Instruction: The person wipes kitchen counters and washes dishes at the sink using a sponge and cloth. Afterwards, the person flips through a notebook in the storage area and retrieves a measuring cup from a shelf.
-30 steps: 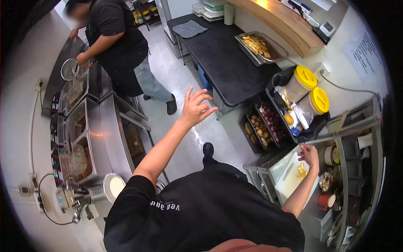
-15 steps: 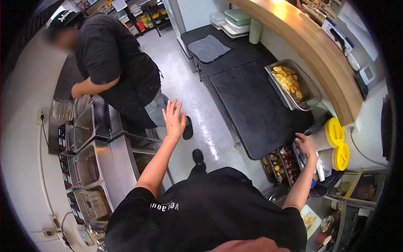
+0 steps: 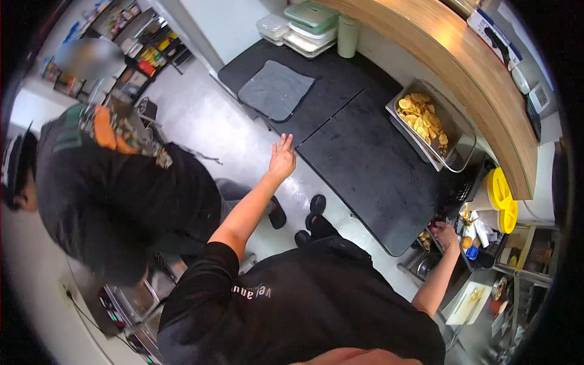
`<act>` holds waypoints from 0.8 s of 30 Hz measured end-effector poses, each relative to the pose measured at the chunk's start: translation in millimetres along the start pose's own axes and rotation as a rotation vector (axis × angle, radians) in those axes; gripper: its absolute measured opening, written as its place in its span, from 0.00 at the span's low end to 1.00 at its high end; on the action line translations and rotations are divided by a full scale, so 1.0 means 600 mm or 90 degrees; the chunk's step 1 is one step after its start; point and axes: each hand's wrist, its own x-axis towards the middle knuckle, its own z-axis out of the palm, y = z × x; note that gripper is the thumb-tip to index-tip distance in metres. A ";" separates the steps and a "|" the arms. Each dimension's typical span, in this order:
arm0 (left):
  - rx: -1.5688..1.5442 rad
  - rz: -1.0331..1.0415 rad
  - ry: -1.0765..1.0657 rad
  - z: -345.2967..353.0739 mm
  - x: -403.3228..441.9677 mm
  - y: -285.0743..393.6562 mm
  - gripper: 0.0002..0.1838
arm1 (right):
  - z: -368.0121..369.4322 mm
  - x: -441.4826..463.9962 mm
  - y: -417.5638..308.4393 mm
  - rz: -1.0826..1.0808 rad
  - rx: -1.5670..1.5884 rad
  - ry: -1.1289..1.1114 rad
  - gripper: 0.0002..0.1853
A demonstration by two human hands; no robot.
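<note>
Left hand (image 3: 283, 163): grip apart, nothing in it, raised beside tabletop (image 3: 377, 176) edge. Right hand (image 3: 447, 236): fingers bent near produce (image 3: 425, 241), which sits low beside tabletop's near corner; view small and shadowed, cannot tell whether grip closes on anything. Sensible: right knuckles clear of edges, left elbow clear of co-worker (image 3: 128, 194). Black tabletop bears gray cloth (image 3: 277, 91), lidded containers (image 3: 311, 21), metal pan (image 3: 456, 135) of yellow slices (image 3: 421, 117). Wooden ledge (image 3: 447, 61) above; glossy floor (image 3: 182, 103).

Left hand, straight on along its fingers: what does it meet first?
Likely the black table: the left hand points at its edge, with the gray cloth farther on. Height is unclear from this one view, so it might pass above the tabletop.
</note>
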 end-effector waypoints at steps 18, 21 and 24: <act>-0.129 -0.037 -0.166 0.038 0.329 -0.255 0.13 | 0.017 0.228 -0.745 -0.280 0.011 -0.286 0.24; -0.309 -0.036 -0.029 -0.002 0.417 -0.288 0.13 | 0.104 0.301 -0.854 -0.367 0.019 -0.344 0.29; -0.458 -0.040 0.013 -0.066 0.520 -0.317 0.12 | 0.164 0.348 -0.993 -0.259 0.081 -0.284 0.37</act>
